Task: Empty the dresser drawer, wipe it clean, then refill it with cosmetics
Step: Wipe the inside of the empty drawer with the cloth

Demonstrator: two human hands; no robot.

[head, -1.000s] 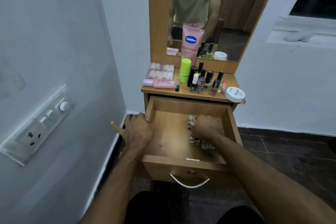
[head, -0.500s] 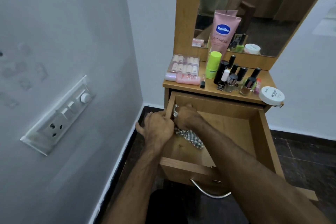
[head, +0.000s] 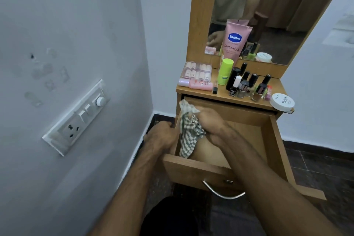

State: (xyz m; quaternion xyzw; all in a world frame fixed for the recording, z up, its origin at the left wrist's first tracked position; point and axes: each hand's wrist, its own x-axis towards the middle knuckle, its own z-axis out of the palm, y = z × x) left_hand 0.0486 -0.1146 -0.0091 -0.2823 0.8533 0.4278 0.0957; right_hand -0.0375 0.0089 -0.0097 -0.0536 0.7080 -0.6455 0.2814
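The wooden dresser drawer (head: 272,140) stands pulled out, with no cosmetics visible inside. My right hand (head: 210,122) is shut on a green-and-white checked cloth (head: 188,132) pressed against the drawer's inner left wall. My left hand (head: 161,136) grips the outside of that left wall. On the dresser top (head: 203,93) stand the cosmetics: a pink Vaseline tube (head: 234,42), a lime green bottle (head: 225,71), several dark nail polish bottles (head: 247,84), a clear box of press-on nails (head: 197,70), a pink tube lying flat (head: 199,84) and a white jar (head: 282,101) at the right edge.
A grey wall with a switch and socket panel (head: 76,119) closes in on the left. The mirror (head: 268,15) above the dresser reflects the person. Dark tiled floor (head: 316,168) lies to the right, and a metal handle (head: 222,192) sits on the drawer front.
My right hand moved the cloth from the drawer's right floor to its left wall, then lifted it higher along that wall. My left hand stayed on the drawer's left side.
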